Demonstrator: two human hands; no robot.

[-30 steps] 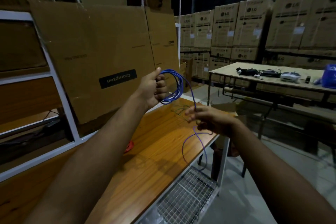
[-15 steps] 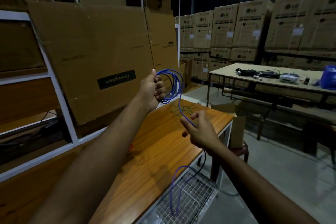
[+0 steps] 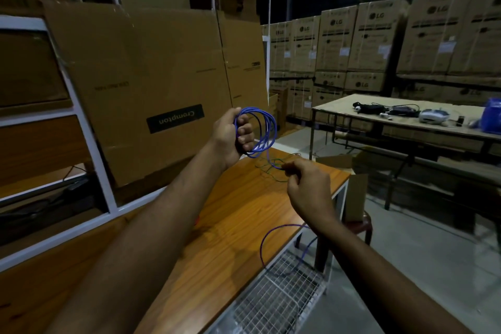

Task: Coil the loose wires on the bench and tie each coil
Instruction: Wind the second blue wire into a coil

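Behind the left hand (image 3: pixel 230 135), which grips a blue wire (image 3: pixel 264 130) wound into several loops above the bench (image 3: pixel 238 214), leans a cardboard box (image 3: pixel 151 89) with an upside-down black label reading "Crompton", and beyond the right hand (image 3: pixel 309 187) stand stacked cartons (image 3: pixel 368 40) printed "LG". The right hand pinches the wire's free run just below the coil, fingers curled. The slack drops behind that wrist, partly hidden, while thin green wires (image 3: pixel 273 168) past the fingers are dim and hard to make out.
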